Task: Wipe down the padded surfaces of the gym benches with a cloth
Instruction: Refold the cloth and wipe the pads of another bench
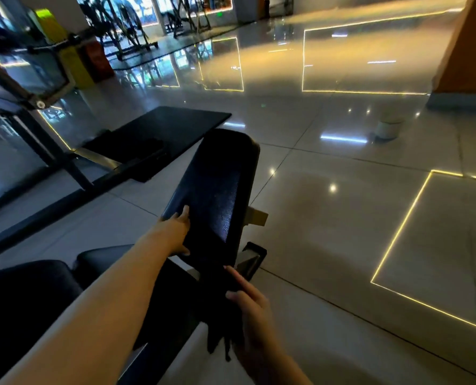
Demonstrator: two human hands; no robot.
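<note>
A long black padded bench back (217, 190) runs away from me, tilted, in the middle of the view. My left hand (177, 234) grips its near left edge, fingers on the top face and thumb under the end. My right hand (245, 304) holds a dark cloth (222, 315) against the bench's near end; the cloth's frayed end hangs down below my hand. A second black pad (25, 301), the seat, lies at the lower left under my left forearm.
Glossy tiled floor (342, 218) with lit strip lines spreads to the right. A black floor mat (161, 134) lies beyond the bench. A dark machine frame (36, 129) stands at the left. A small white bin (388, 126) sits at the far right.
</note>
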